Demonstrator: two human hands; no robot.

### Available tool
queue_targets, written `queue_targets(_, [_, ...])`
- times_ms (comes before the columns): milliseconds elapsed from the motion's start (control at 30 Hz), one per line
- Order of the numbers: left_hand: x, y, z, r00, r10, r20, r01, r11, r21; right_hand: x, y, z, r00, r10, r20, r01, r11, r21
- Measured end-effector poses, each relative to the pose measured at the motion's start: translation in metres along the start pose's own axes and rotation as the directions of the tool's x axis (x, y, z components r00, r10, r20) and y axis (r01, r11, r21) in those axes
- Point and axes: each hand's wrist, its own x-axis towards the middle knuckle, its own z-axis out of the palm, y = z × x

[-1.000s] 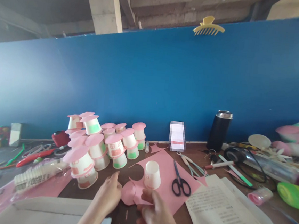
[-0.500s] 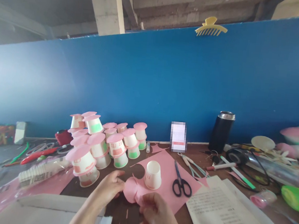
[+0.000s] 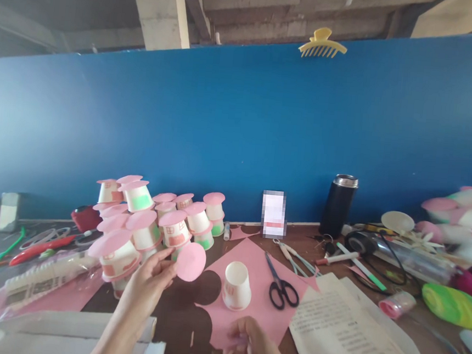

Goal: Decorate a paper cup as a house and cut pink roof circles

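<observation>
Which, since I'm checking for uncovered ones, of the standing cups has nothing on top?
The white cup on the pink sheet, left of the scissors. Its top is bare, while the stacked cups further left carry pink discs.

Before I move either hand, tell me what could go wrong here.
The left hand holds a pink disc in front of the stacked cups, so a stray bump might topple some. The disc is pinched at its edge and may bend or slip. The right hand is near the lone white cup and could tip it.
</observation>
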Motion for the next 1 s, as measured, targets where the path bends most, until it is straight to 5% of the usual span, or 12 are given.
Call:
queue_targets(133, [-0.009, 0.007, 0.006, 0.998, -0.048, 0.05, 0.06, 0.964, -0.26, -0.007, -0.003, -0.016, 0.999, -0.018, 0.05, 0.02, 0.999, -0.026])
queue_targets(300, [-0.021, 0.005, 0.025, 0.981, -0.111, 0.159, 0.183, 0.799, -0.573, -0.018, -0.038, -0.028, 0.994, -0.055, 0.097, 0.042, 0.99, 0.131])
queue_targets(433, [-0.035, -0.003, 0.045, 0.96, -0.117, 0.255, 0.25, 0.77, -0.587, -0.015, -0.056, -0.041, 0.991, -0.121, -0.062, 0.127, 0.984, 0.122])
queue_targets(667, [-0.042, -0.019, 0.06, 0.917, -0.182, 0.356, 0.36, 0.762, -0.538, 0.001, -0.038, -0.051, 0.891, -0.262, -0.37, 0.34, 0.926, 0.165])
queue_targets(867, [-0.04, -0.028, 0.066, 0.923, -0.178, 0.34, 0.355, 0.734, -0.579, -0.011, -0.047, -0.056, 0.883, -0.319, -0.343, 0.376, 0.92, 0.111])
queue_targets(1000, [-0.033, -0.036, 0.066, 0.953, -0.208, 0.223, 0.3, 0.765, -0.57, -0.027, -0.064, -0.06, 0.903, -0.326, -0.28, 0.355, 0.933, 0.056])
